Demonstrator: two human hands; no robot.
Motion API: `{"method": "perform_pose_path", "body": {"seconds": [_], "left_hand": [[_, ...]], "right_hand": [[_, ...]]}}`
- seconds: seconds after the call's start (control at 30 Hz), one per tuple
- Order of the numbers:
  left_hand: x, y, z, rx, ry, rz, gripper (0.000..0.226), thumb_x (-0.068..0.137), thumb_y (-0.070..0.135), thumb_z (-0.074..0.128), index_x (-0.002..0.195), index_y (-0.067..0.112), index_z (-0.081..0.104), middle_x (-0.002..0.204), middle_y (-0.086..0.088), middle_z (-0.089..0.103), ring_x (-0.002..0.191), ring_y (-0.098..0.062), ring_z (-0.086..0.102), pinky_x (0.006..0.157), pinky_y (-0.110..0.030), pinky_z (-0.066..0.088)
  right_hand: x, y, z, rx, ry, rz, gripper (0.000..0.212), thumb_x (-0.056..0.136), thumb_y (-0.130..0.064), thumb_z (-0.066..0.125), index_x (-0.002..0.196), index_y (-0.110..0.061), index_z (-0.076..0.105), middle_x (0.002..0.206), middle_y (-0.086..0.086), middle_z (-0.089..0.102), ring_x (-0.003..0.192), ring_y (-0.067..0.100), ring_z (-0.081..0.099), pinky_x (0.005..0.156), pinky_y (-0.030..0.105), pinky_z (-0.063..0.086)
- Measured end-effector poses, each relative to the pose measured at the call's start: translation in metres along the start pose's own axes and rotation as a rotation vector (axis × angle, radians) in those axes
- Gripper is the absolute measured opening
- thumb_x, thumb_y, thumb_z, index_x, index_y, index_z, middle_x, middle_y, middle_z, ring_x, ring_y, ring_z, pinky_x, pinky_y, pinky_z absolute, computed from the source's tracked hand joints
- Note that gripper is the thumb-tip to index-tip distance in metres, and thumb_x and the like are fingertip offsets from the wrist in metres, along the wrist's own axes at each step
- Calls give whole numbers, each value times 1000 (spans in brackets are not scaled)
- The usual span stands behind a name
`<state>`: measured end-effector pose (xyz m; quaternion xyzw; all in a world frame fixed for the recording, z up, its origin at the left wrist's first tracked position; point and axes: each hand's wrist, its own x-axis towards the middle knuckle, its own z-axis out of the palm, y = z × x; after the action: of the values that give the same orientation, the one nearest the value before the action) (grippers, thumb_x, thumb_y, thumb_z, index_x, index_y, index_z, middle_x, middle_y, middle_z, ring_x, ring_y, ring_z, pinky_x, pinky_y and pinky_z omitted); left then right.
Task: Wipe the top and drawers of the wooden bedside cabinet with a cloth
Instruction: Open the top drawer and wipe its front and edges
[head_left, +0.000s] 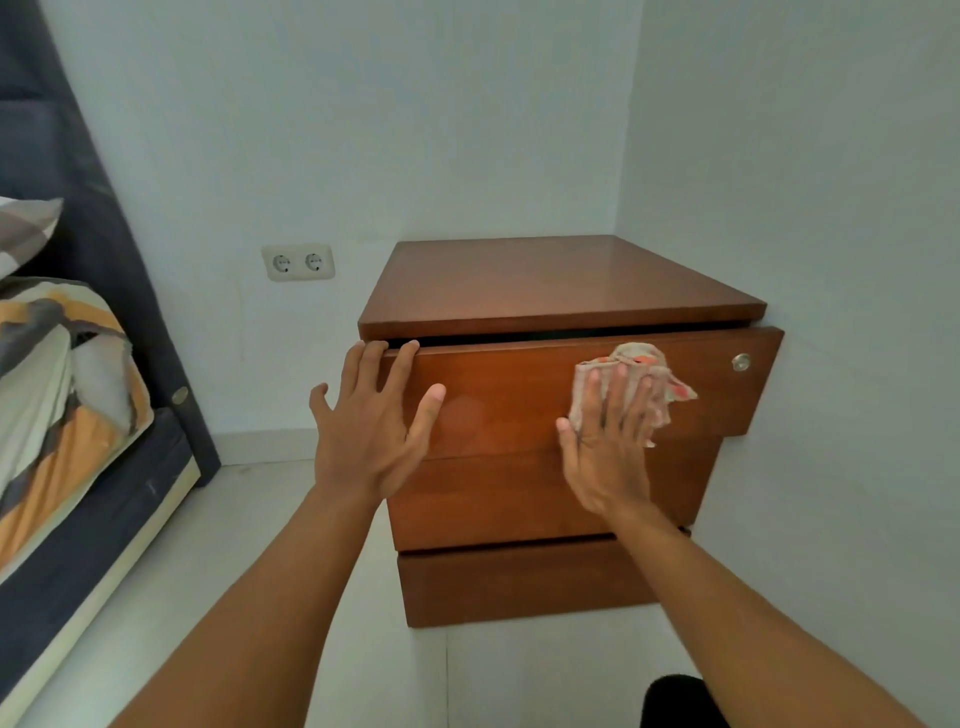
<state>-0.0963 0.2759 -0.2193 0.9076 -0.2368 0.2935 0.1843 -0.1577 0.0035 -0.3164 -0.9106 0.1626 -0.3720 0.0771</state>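
The wooden bedside cabinet (550, 280) stands in the room's corner, with three drawer fronts. Its top drawer (509, 395) is pulled out a little, leaving a dark gap under the top. My left hand (371, 426) rests flat on the drawer's left end, fingers spread, fingertips at its upper edge. My right hand (608, 447) presses a pale patterned cloth (641, 374) flat against the right part of the same drawer front. A round metal lock (741, 362) sits at the drawer's upper right. The two lower drawers (519, 582) are closed.
A bed (78, 467) with a patterned duvet and dark frame runs along the left. A double wall socket (298, 262) sits left of the cabinet. White walls close in behind and right. Pale tiled floor (291, 545) lies between bed and cabinet.
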Motion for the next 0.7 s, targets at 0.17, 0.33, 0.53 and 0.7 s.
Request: {"method": "perform_pose_path", "body": {"seconds": [0.17,0.33,0.53,0.7], "left_hand": [[-1,4,1,-12,19,-16,69,95,70,19,152,32,32,158,0,29,150,-21,21,112,-69,25],[-1,7,2,-15,16,-37,74,93,73,15,152,33,31,161,-1,27,151,-23,18,115,-68,22],[-1,9,3,-18,8,-53,75,92,75,13,152,34,30,162,-1,24,152,-23,15,115,-68,20],[-1,8,4,-7,2,-51,76,92,75,11,154,34,27,164,-1,22,153,-23,12,115,-68,18]], "right_hand": [[8,72,-28,9,-35,54,80,102,-50,30,162,-19,-14,168,12,-25,152,43,-25,122,68,-3],[11,112,-42,16,79,61,80,99,-13,42,164,-22,-4,171,9,-12,155,40,-21,124,59,-3],[6,51,-53,274,317,173,86,87,20,39,163,-16,19,172,6,7,159,30,0,128,50,13],[-16,-80,-15,241,80,-385,88,89,11,46,163,-28,16,173,-2,3,159,34,-2,127,44,19]]}}
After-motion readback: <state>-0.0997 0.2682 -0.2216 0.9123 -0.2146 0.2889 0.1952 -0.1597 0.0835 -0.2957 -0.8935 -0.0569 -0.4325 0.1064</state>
